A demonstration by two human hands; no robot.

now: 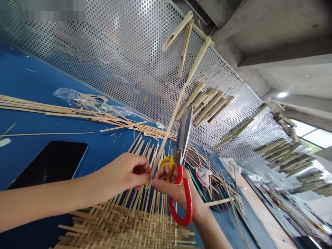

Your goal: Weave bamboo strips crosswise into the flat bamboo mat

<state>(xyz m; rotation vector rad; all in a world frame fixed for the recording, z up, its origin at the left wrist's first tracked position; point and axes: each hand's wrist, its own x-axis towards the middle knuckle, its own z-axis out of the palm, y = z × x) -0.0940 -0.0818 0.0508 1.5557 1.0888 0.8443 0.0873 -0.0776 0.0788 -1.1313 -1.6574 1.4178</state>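
My left hand (136, 171) pinches the lower end of a long, flat bamboo strip (169, 126), which slants up toward the perforated panel. Close beside it, my right hand (172, 178) is closed around scissors (183, 138) with one red and one yellow handle, their blades pointing upward and nearly together. The thumb and a finger of that hand are also at the strip's lower end. Below both hands lies a woven bamboo mat (124, 226). Its loose strip ends (142, 148) fan out away from me, partly hidden behind the hands.
A black phone or tablet (52, 164) lies on the blue table (23, 76) at left. Bundled bamboo strips (64, 110) and a plastic bag (68, 97) lie farther back. Behind stands a perforated metal panel (116, 52) hung with cut bamboo pieces (198, 62). Scraps clutter the right side.
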